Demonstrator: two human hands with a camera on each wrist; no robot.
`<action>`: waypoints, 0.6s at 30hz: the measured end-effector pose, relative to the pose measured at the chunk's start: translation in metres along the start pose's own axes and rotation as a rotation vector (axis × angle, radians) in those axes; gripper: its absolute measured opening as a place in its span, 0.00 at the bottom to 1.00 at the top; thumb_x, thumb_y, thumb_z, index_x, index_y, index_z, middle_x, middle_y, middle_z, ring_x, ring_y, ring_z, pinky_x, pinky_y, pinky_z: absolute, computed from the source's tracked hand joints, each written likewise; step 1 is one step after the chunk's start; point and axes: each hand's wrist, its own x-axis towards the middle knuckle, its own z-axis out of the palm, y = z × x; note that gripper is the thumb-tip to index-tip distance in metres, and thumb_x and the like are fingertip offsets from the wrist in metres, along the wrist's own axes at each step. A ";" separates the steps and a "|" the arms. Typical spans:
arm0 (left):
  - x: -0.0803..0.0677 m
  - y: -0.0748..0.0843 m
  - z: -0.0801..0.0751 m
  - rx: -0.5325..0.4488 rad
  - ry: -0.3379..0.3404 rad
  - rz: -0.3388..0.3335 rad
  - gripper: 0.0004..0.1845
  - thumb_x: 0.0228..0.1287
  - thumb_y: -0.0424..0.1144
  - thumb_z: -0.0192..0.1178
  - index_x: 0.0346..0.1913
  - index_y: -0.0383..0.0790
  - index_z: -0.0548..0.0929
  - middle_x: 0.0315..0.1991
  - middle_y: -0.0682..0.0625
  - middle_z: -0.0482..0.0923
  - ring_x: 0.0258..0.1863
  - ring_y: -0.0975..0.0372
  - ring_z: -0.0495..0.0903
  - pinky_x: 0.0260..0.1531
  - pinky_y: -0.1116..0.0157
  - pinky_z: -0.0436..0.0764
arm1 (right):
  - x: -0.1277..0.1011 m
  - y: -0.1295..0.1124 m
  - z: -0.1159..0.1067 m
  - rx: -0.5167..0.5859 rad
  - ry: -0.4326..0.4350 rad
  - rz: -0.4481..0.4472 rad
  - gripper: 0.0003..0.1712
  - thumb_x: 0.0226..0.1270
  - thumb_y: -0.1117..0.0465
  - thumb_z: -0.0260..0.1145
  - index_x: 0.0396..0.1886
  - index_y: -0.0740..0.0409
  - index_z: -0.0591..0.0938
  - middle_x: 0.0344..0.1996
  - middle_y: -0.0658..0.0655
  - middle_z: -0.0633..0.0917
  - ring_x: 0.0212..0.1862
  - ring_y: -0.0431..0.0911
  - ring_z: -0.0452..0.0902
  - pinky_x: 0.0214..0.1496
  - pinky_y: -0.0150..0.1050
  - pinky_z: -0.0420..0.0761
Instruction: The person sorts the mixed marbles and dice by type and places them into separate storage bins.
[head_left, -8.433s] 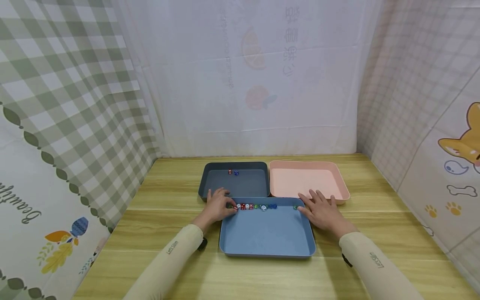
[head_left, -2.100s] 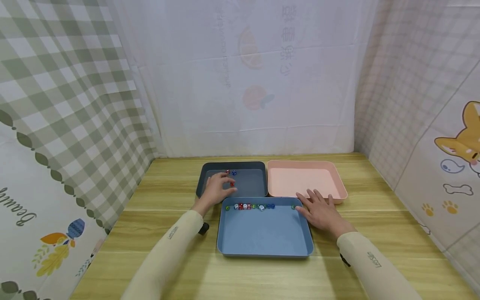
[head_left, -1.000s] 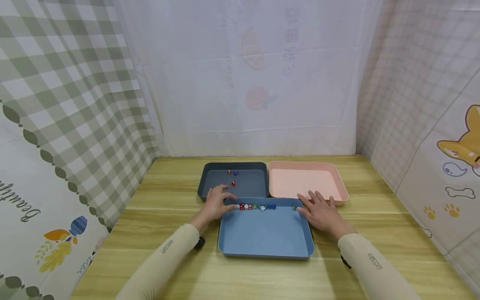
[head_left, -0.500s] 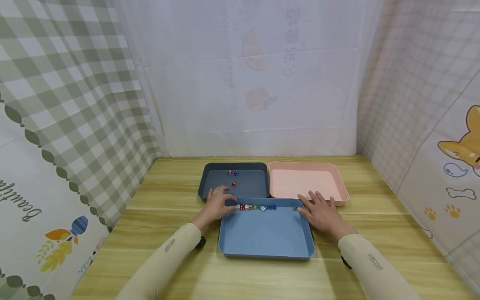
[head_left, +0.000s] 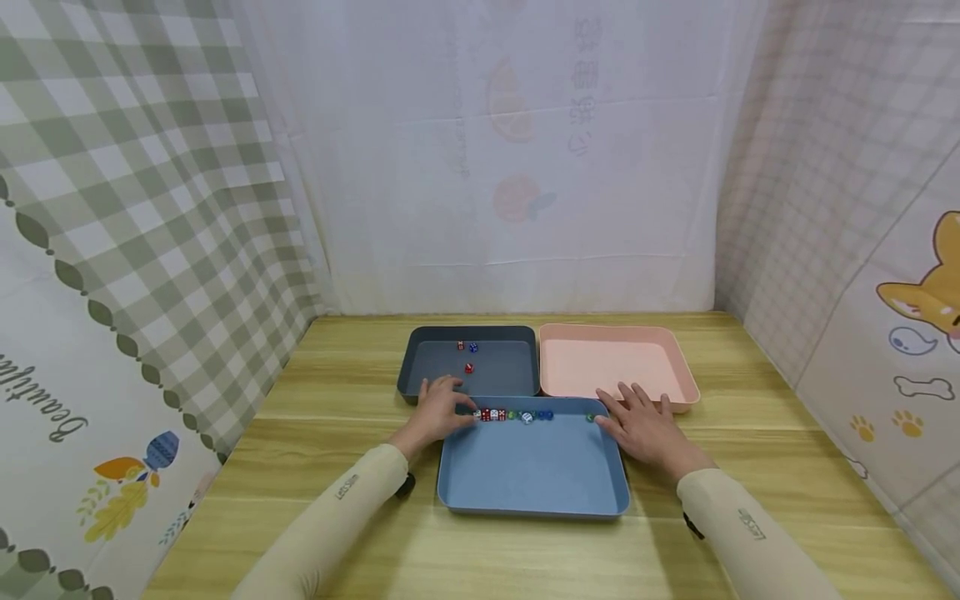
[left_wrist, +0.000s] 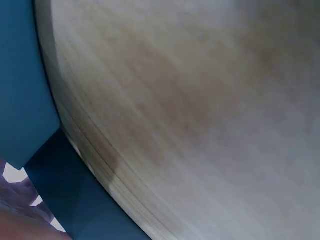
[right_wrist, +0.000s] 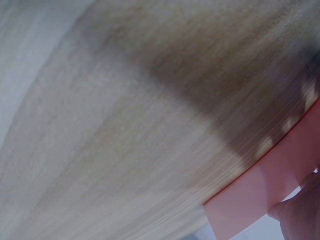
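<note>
Since the frame about two seconds ago, the left hand [head_left: 435, 411] has come back from the dark tray [head_left: 431, 367], where a red die [head_left: 468, 368] lies, to the row along the far side of the blue tray [head_left: 532, 471]. Its thumb and forefinger bend close about the white die [head_left: 477, 414] at the row's left end; whether they pinch it, I cannot tell. The right hand [head_left: 643, 427] lies released, fingers spread by the near rim of the pink tray [head_left: 611, 362], thumb just beside a lone green bead [head_left: 590, 418]. Three trays; in the dark one, two red dice and one blue die [head_left: 473, 347]; in the row, four visible dice, two white, two red, one striped ball [head_left: 527, 418], two blue beads [head_left: 546, 415], and green pieces too small to count
</note>
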 end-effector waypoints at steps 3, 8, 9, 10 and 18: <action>0.000 0.000 0.001 0.001 0.001 0.002 0.08 0.58 0.47 0.73 0.38 0.49 0.91 0.65 0.41 0.72 0.71 0.44 0.59 0.67 0.32 0.44 | 0.000 0.000 0.001 -0.004 0.002 -0.003 0.37 0.78 0.38 0.48 0.76 0.55 0.65 0.73 0.72 0.60 0.73 0.71 0.50 0.65 0.77 0.43; 0.001 0.001 0.001 0.007 0.003 0.001 0.09 0.57 0.47 0.73 0.38 0.49 0.91 0.65 0.41 0.72 0.71 0.44 0.59 0.67 0.32 0.44 | -0.001 0.001 0.002 -0.003 0.006 -0.005 0.37 0.78 0.39 0.48 0.76 0.56 0.65 0.72 0.72 0.60 0.73 0.71 0.50 0.65 0.77 0.43; 0.001 0.001 0.001 0.014 0.003 0.003 0.09 0.57 0.47 0.73 0.38 0.49 0.91 0.64 0.41 0.72 0.71 0.44 0.60 0.67 0.32 0.44 | -0.001 0.001 0.001 -0.003 0.006 -0.005 0.37 0.77 0.39 0.49 0.76 0.56 0.65 0.72 0.72 0.60 0.73 0.71 0.50 0.65 0.77 0.43; 0.001 0.002 0.001 0.019 0.002 0.004 0.09 0.57 0.47 0.73 0.38 0.49 0.91 0.64 0.41 0.73 0.71 0.44 0.60 0.67 0.32 0.44 | 0.000 0.001 0.001 -0.001 0.004 -0.002 0.37 0.78 0.39 0.48 0.76 0.55 0.65 0.73 0.72 0.60 0.73 0.70 0.49 0.65 0.77 0.43; 0.002 0.002 0.002 0.035 0.012 0.016 0.06 0.57 0.47 0.73 0.34 0.51 0.90 0.62 0.42 0.75 0.70 0.44 0.61 0.66 0.31 0.45 | 0.001 0.001 0.002 -0.004 0.000 0.005 0.37 0.78 0.38 0.48 0.76 0.55 0.65 0.73 0.72 0.60 0.73 0.70 0.49 0.65 0.77 0.42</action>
